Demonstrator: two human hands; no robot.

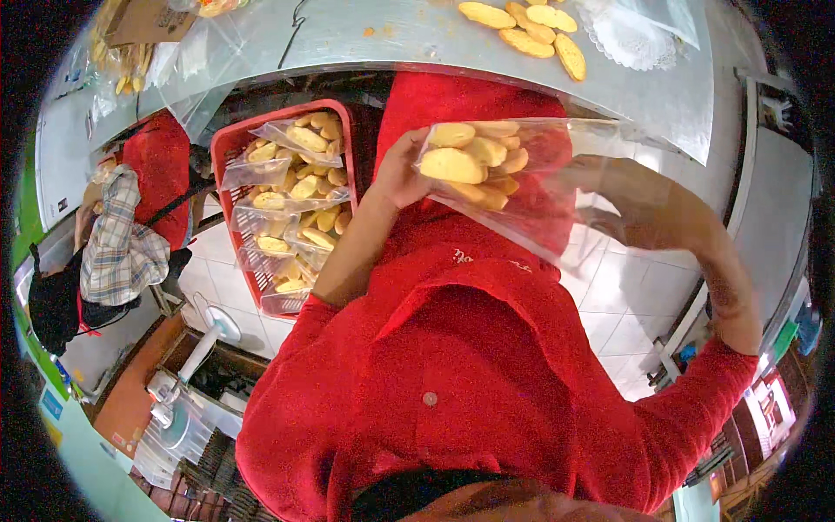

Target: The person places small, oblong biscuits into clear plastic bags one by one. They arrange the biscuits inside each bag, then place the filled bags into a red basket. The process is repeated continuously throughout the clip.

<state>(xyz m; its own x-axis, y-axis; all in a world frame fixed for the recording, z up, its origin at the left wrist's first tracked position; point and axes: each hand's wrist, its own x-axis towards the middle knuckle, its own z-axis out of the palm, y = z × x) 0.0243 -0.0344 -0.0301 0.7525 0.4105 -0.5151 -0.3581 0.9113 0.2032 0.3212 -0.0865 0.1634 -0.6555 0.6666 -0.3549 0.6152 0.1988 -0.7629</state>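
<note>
In front of my red top I hold a clear plastic bag (531, 209) lying sideways, with several oval, golden slices of toasted bread (454, 163) gathered at its left end. My left hand (405, 169) is closed around that filled end. Over at the bag's right part is my right hand (600, 200), blurred and partly seen through the plastic. Its fingers curve near the film, but their grip is unclear. To the left of my left forearm stands a red plastic crate (233, 209) with several filled bags of the same bread (304, 187).
A metal table (374, 35) runs across the far side. On it lie loose bread slices (527, 43), a white lacy doily (628, 39) and clear plastic sheets. Left of the crate, another person in a checked garment (122, 235) sits close by. A white fan (204, 348) stands lower left.
</note>
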